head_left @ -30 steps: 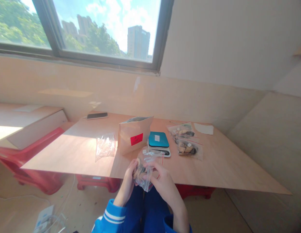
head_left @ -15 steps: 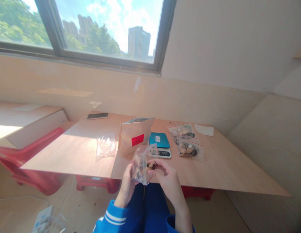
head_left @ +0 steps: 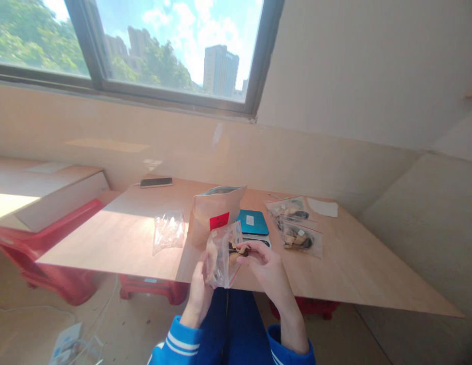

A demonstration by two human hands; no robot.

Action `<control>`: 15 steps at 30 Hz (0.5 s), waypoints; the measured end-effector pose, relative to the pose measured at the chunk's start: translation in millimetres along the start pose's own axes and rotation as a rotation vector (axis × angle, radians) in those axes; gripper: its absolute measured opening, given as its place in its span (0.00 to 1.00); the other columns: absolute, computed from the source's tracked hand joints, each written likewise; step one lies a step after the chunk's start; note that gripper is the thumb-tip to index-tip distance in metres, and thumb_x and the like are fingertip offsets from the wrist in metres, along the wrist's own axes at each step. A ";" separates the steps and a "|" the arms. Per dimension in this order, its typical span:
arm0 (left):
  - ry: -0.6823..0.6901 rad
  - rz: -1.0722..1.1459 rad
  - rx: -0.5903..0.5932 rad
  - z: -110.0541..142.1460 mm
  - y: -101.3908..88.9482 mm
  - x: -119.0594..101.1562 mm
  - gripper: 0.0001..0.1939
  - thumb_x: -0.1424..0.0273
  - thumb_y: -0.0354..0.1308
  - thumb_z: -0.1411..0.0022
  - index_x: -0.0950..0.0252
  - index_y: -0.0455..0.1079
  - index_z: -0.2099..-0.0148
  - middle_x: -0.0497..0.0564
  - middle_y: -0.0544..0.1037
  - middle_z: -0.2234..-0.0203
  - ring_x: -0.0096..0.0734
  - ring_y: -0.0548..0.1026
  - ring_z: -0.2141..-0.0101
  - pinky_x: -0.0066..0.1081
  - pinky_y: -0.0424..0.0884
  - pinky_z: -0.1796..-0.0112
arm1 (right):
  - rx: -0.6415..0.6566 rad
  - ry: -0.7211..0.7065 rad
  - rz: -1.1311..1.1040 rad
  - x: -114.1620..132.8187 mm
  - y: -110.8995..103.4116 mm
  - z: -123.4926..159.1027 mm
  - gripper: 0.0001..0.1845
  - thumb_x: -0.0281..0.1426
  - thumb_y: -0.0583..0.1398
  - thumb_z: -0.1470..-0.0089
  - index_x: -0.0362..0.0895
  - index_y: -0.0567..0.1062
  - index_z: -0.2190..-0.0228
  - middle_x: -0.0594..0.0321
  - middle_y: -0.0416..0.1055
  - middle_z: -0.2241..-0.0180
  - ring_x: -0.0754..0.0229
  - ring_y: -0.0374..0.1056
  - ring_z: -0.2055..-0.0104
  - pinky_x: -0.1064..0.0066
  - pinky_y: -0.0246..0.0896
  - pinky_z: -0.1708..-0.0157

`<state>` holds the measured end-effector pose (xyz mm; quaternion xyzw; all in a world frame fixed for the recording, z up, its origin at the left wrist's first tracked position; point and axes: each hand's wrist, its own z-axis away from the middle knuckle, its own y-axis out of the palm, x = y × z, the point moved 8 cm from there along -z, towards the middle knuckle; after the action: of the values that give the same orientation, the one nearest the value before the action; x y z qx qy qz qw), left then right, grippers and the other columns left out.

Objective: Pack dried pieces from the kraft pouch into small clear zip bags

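Observation:
My left hand is closed on a clear zip bag, holding it upright over the table's front edge with its mouth turned to the right. Between the fingertips of my right hand are brown-and-tan dried pieces, at the bag's mouth; their exact kind is hard to make out. Behind the bag stands a kraft paper pouch with a red label, its top open. Right of the pouch lies a kitchen scale with a teal top, its display partly hidden by my right hand.
Filled zip bags of similar brown pieces lie on the table's right, near a white paper. On the left are a clear plastic bag and a phone. Red stools stand beneath the table.
My right hand has shifted slightly right and up with the dried pieces, which show more plainly now. The bag has turned a little, and the whole view has shifted slightly.

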<state>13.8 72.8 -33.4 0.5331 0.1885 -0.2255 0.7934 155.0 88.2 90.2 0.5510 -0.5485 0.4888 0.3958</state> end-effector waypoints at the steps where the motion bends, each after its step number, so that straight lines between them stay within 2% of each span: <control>1: 0.003 0.030 0.000 1.8 2.8 -1.7 0.20 0.64 0.52 0.37 0.67 0.71 0.47 0.54 0.81 0.59 0.38 0.79 0.58 0.33 0.75 0.60 | 0.008 0.006 -0.009 0.0 1.3 -0.9 0.12 0.31 0.67 0.57 0.44 0.79 0.65 0.58 0.78 0.61 0.54 0.73 0.57 0.61 0.69 0.53; 4: 0.026 0.080 -0.016 4.7 6.3 -6.9 0.17 0.67 0.52 0.37 0.68 0.72 0.49 0.54 0.82 0.60 0.40 0.78 0.56 0.35 0.74 0.55 | 0.014 0.001 -0.022 1.2 2.4 -3.7 0.12 0.31 0.68 0.57 0.44 0.79 0.66 0.59 0.78 0.62 0.55 0.73 0.58 0.61 0.68 0.53; 8: 0.038 0.075 -0.059 1.3 -0.4 -7.9 0.18 0.69 0.57 0.42 0.66 0.72 0.50 0.54 0.82 0.64 0.41 0.79 0.60 0.36 0.76 0.59 | -0.019 -0.038 -0.103 2.1 -2.4 -9.0 0.13 0.32 0.68 0.57 0.43 0.78 0.66 0.59 0.78 0.63 0.56 0.73 0.59 0.61 0.68 0.53; 11: 0.029 0.060 -0.064 -1.1 -4.0 -5.8 0.18 0.67 0.59 0.44 0.64 0.73 0.50 0.53 0.82 0.68 0.43 0.80 0.61 0.37 0.76 0.61 | -0.065 -0.038 -0.229 -1.2 -7.5 -13.9 0.13 0.32 0.69 0.58 0.44 0.77 0.67 0.59 0.78 0.62 0.57 0.73 0.58 0.63 0.68 0.54; 15: 0.042 -0.029 -0.034 2.2 -0.2 -7.8 0.19 0.63 0.60 0.46 0.64 0.73 0.53 0.54 0.82 0.69 0.51 0.78 0.56 0.40 0.76 0.60 | -0.147 -0.045 -0.389 0.2 -14.2 -27.2 0.14 0.33 0.69 0.59 0.45 0.77 0.67 0.60 0.77 0.63 0.58 0.72 0.57 0.63 0.67 0.52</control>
<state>7.4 71.9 -28.5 0.5213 0.2167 -0.2225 0.7949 166.3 115.8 97.5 0.6270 -0.4745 0.3492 0.5096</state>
